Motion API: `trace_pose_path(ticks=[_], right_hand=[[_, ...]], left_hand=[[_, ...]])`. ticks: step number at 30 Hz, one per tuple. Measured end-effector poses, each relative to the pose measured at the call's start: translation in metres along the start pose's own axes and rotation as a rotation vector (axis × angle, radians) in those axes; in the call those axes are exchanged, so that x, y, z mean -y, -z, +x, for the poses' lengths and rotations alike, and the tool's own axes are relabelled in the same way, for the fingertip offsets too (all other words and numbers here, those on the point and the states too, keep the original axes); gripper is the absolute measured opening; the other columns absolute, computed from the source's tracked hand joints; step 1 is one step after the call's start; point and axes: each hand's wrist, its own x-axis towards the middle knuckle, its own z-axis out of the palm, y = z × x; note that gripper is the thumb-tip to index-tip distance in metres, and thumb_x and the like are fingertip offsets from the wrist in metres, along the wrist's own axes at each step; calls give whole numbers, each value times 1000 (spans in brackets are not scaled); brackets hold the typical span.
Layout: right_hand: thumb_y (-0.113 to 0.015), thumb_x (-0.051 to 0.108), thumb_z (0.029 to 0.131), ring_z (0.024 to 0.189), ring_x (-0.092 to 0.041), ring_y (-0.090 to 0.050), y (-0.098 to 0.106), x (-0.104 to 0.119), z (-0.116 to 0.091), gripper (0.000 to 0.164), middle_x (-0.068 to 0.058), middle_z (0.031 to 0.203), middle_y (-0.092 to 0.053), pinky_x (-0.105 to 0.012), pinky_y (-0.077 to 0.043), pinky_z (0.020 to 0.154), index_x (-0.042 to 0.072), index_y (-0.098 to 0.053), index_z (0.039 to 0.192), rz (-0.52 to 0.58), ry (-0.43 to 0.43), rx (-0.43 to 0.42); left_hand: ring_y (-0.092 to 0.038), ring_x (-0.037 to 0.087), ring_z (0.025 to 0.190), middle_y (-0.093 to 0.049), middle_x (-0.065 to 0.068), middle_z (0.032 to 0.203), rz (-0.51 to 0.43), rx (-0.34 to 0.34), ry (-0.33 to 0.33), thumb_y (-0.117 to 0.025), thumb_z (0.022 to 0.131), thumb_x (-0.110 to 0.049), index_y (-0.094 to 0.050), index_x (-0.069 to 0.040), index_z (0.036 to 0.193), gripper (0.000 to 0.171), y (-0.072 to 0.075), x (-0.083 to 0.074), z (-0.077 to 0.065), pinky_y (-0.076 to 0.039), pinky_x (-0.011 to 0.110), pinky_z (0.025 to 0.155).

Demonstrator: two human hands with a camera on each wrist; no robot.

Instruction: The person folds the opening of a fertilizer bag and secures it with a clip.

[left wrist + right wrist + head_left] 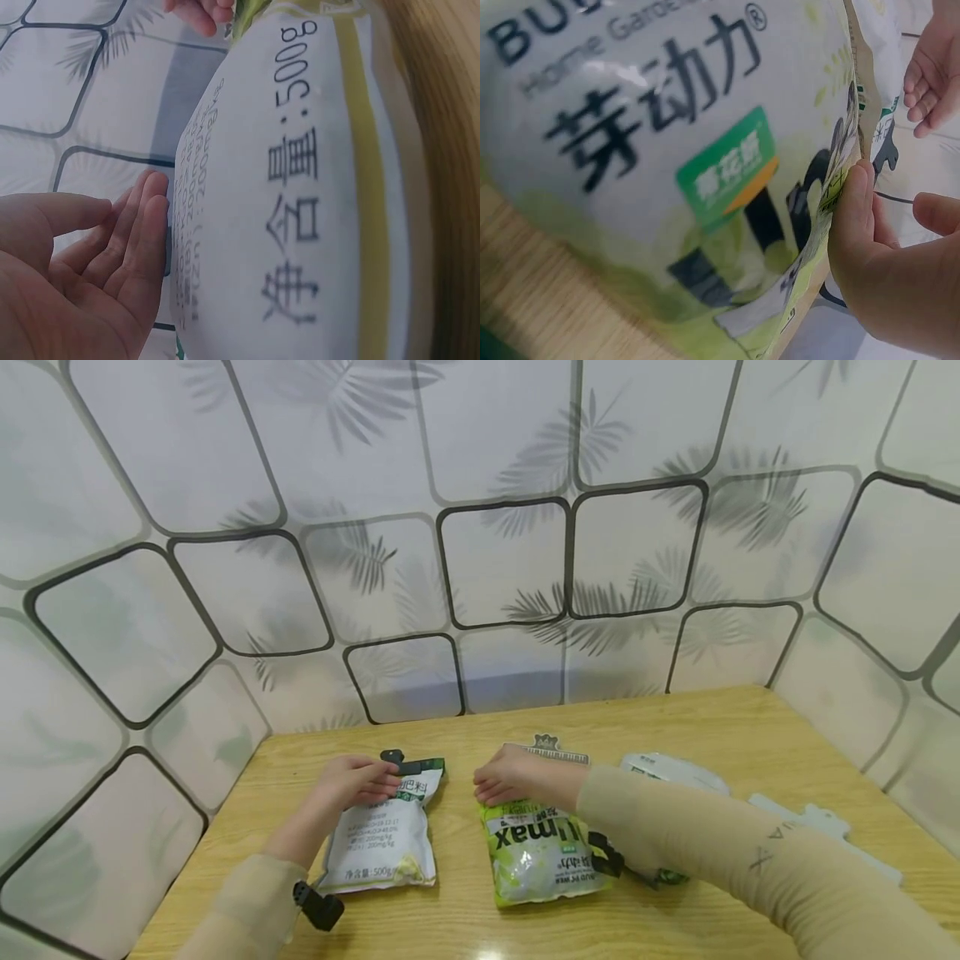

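My left hand is held over the upper left part of a white bag marked 500g, its fingertips beside the dark clip across the bag's top. In the left wrist view its fingers bend gently, with nothing between them and the thumb. My right hand is at the top edge of a green and white bag lettered "Umax". Its fingers point left and are loosely extended in the right wrist view, close along the bag's edge, gripping nothing. Both bags lie on the table.
Behind the right hand lies a grey ruler-like piece with a bear-shaped top. To the right are a white packet, partly behind my sleeve, and a flat white piece. A patterned cloth wall closes off the table's back and sides.
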Motion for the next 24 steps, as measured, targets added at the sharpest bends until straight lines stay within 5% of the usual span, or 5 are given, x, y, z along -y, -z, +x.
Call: trace_pose_path(ticks=[24], right_hand=[[-61,10,108,82,-13,-76,37,-7,-7,34,-26,117,-77,-28,-66,84,-14,-64,133,26,18,-24]], left_hand=[[-76,5,78,-81,0,92,-32,57,-9,-53,112,-15,-62,16,135,39,-31,-7,16,-65,23,78]])
